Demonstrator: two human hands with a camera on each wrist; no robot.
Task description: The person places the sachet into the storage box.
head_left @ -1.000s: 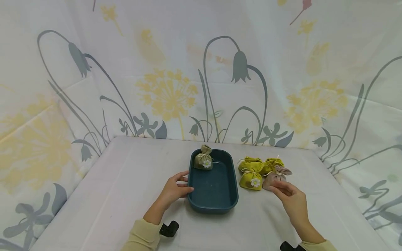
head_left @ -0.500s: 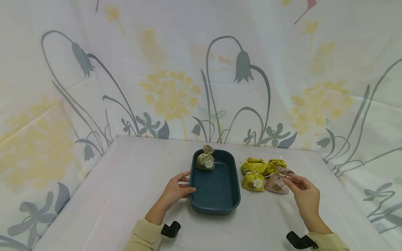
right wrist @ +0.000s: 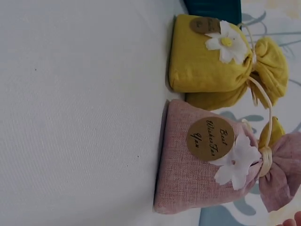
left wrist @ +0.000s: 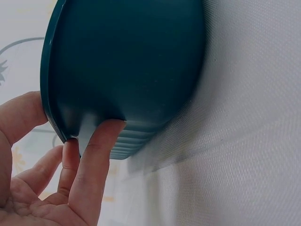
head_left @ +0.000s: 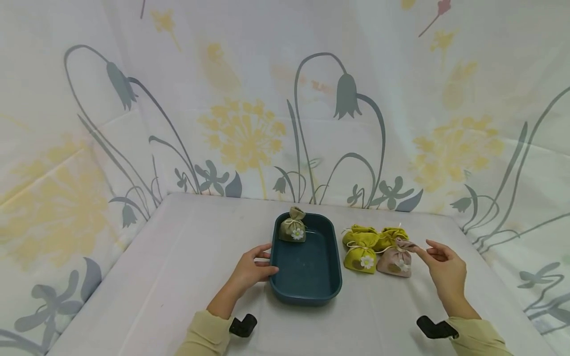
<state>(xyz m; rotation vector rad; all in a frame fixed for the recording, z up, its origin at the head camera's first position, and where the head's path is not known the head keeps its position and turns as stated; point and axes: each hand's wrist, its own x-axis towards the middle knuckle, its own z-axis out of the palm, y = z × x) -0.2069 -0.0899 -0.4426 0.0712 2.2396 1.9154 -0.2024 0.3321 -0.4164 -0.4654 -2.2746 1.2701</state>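
Note:
My left hand (head_left: 249,269) grips the left side of a dark teal plastic bin (head_left: 307,299), thumb and fingers on either side of its rim (left wrist: 45,82). In the bin's far left corner sits an olive drawstring pouch (head_left: 288,232) with a white flower. On the right, my right hand (head_left: 447,274) hovers beside a pink drawstring pouch (head_left: 391,261), its thumb at the gathered top and its index finger apart from the thumb. The right wrist view shows only my fingertips (right wrist: 298,220) in the corner, just off the pink pouch's top (right wrist: 282,186).
Several yellow-green pouches (head_left: 361,254) stand bunched to the left of and behind the pink one, right of the bin. A white cloth (head_left: 187,237) covers the table. Behind it hangs a floral curtain (head_left: 249,74).
My right hand has drawn back to the right from the pink pouch's front, past its top, with the fingers spreading. The pink pouch stands straighter. The left hand keeps its grip on the bin.

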